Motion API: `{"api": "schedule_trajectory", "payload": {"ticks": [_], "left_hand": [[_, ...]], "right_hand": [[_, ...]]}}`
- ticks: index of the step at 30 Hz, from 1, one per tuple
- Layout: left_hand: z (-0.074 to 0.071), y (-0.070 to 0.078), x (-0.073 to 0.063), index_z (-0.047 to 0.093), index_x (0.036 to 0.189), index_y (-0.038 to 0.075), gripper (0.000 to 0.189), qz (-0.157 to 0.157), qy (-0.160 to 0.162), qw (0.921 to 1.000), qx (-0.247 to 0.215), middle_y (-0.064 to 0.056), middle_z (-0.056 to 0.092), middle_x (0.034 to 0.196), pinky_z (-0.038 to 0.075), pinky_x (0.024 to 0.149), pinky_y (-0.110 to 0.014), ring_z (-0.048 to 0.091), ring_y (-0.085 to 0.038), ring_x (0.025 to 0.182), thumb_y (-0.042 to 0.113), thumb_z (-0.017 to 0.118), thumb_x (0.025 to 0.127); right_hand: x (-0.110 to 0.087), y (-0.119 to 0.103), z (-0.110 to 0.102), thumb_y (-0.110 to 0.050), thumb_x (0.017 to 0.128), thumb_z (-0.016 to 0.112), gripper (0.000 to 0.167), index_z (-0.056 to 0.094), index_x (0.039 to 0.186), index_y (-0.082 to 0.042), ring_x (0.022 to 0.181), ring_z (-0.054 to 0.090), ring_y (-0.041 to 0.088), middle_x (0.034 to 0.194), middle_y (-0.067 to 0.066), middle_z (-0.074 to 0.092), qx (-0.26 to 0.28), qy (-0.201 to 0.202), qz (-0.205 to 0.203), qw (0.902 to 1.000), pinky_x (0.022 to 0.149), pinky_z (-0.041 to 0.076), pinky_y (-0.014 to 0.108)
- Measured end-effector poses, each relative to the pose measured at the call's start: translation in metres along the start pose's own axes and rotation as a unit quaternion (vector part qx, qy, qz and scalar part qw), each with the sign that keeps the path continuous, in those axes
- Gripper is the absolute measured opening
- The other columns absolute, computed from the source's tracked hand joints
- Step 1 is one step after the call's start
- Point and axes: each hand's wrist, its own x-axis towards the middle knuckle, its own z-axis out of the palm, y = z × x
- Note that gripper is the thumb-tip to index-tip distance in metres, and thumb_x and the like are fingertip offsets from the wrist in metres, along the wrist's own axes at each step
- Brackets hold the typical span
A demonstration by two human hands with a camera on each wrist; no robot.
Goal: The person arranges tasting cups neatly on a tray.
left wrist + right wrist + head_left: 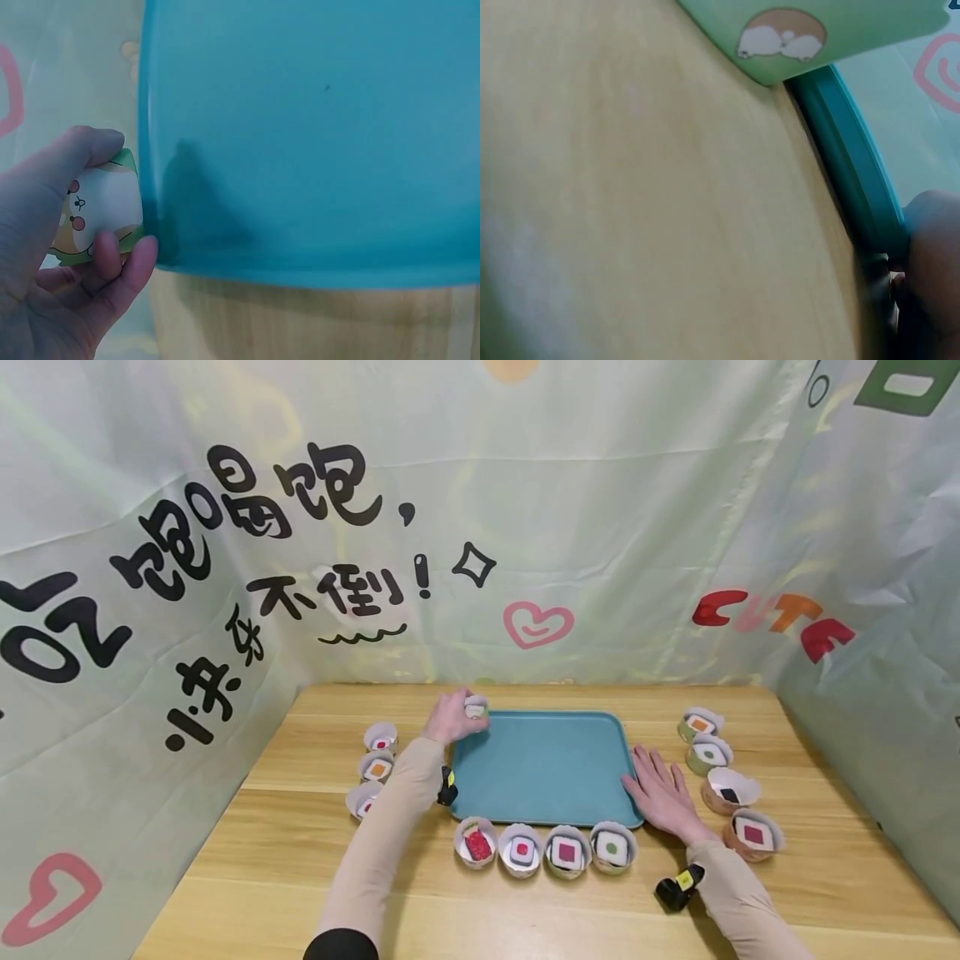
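My left hand [447, 718] grips a small paper baking cup [476, 707] at the far left corner of the blue tray [542, 767]. In the left wrist view, the cup [109, 202] is green and white with a cartoon animal print, held between thumb and fingers just beside the tray's rim [150, 97]. What lies inside it is hard to make out. At the tray's right edge, my right hand [663, 792] rests with fingers spread and straight, holding nothing. The right wrist view shows a bit of that hand [936, 262] against the tray's rim [855, 157].
Several cups with sushi-like pieces, such as one with a red topping [476, 843], line the tray's near side. More cups stand right of it, including an orange-centred one [701, 725]. Three cups, one orange-centred [377, 768], stand left. A printed cloth [637, 527] hangs behind.
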Motion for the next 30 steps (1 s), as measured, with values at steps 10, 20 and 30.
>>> {"api": "schedule_trajectory", "payload": {"ticks": [10, 20, 30], "left_hand": [[0.013, 0.006, -0.001, 0.061, 0.115, 0.008, 0.047, -0.013, 0.01, 0.9992, 0.036, -0.014, 0.069, 0.102, 0.053, 0.071, -0.034, 0.063, -0.025, 0.084, 0.031, 0.084, 0.081], [0.012, -0.003, -0.005, 0.054, 0.136, 0.002, 0.07, 0.028, -0.039, 0.9987, -0.018, -0.021, 0.065, 0.124, 0.051, 0.096, -0.045, 0.059, -0.033, 0.107, 0.012, 0.087, 0.076], [0.02, -0.009, -0.005, 0.057, 0.131, 0.007, 0.059, 0.021, -0.028, 0.9982, -0.049, -0.017, 0.067, 0.124, 0.05, 0.1, -0.047, 0.062, -0.032, 0.111, 0.017, 0.085, 0.08]], "right_hand": [[0.0, -0.001, -0.001, -0.034, 0.109, 0.038, 0.065, 0.02, 0.157, 0.007, 0.152, 0.006, 0.052, 0.165, 0.031, 0.014, 0.003, -0.002, 0.001, 1.0, 0.119, -0.002, 0.069], [0.001, 0.001, -0.001, -0.035, 0.109, 0.037, 0.066, 0.021, 0.157, 0.005, 0.152, 0.007, 0.052, 0.165, 0.03, 0.015, -0.003, 0.003, 0.002, 1.0, 0.119, 0.0, 0.07], [-0.001, 0.005, 0.004, -0.036, 0.108, 0.04, 0.067, 0.024, 0.156, 0.007, 0.151, 0.009, 0.053, 0.164, 0.031, 0.018, 0.025, 0.023, -0.016, 0.9993, 0.118, 0.0, 0.069]]}}
